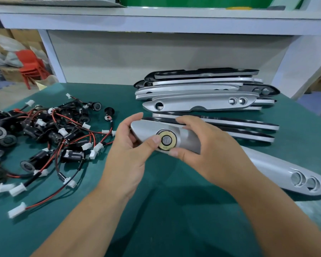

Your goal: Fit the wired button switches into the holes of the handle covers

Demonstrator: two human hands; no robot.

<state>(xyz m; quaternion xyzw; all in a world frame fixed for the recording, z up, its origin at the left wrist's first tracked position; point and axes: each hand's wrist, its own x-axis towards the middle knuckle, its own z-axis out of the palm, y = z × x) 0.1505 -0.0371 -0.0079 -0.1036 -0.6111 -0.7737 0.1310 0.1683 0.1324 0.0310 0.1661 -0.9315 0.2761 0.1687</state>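
A: Legible text check. Anything readable?

B: No words or numbers legible. One candidate: small dark print at the lower edge of the gold ring (174,135) on the button switch (166,140), which sits in the handle cover (188,139). Too blurred to resolve characters.

A: Symbols?

B: One. A short horizontal bar on the switch's grey centre cap. Logged as a sign, not as text.

Left hand (127,151) and right hand (209,145) are gripping one handle cover (189,138), one button switch (166,139) sitting in it; loose switches (50,130) tangling beyond counting.
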